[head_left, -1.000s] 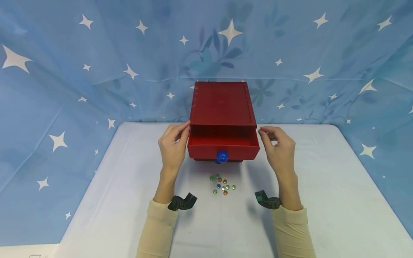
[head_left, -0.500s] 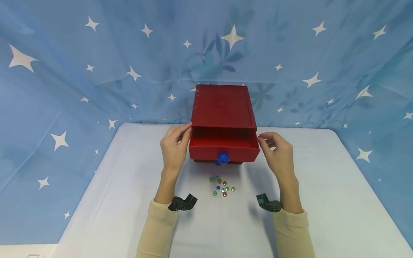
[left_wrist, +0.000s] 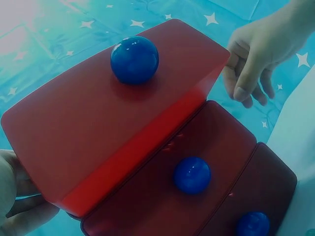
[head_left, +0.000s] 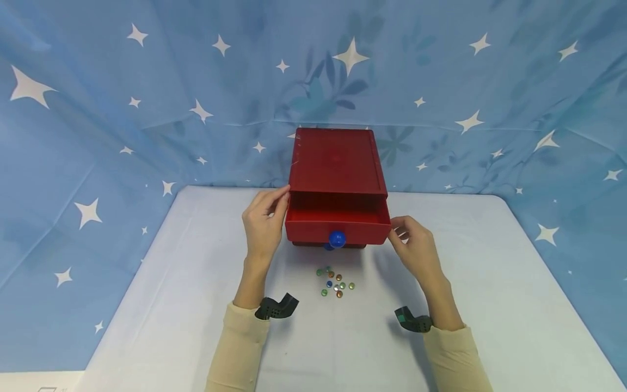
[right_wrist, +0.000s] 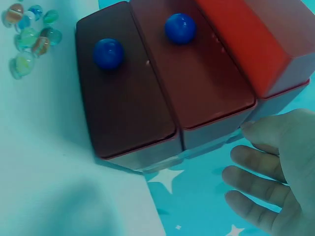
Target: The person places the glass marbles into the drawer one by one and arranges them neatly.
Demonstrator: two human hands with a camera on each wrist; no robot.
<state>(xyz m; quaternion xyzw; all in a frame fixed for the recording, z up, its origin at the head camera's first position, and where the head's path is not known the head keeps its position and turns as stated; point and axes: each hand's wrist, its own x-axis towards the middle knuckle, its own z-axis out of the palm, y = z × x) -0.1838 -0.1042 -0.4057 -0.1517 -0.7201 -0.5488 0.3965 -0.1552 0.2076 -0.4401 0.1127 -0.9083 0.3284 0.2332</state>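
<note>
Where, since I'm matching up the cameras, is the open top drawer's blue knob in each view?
Head: blue knob just below and right of centre.
Left wrist: blue knob in the upper part, left of centre.
Right wrist: not in it; both visible knobs belong to lower drawers.
Shared landmark: open top drawer.

Red drawer (head_left: 313, 232) (open) between both hands (head_left: 263, 224) (head_left: 415, 246)

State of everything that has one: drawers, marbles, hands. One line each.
Top drawer, pulled open
Middle drawer, closed
Bottom drawer, closed
Marbles, loose on the white table
Left hand, fingertips at the top drawer's left side
Right hand, fingers loose, by the top drawer's right side; contact unclear
</note>
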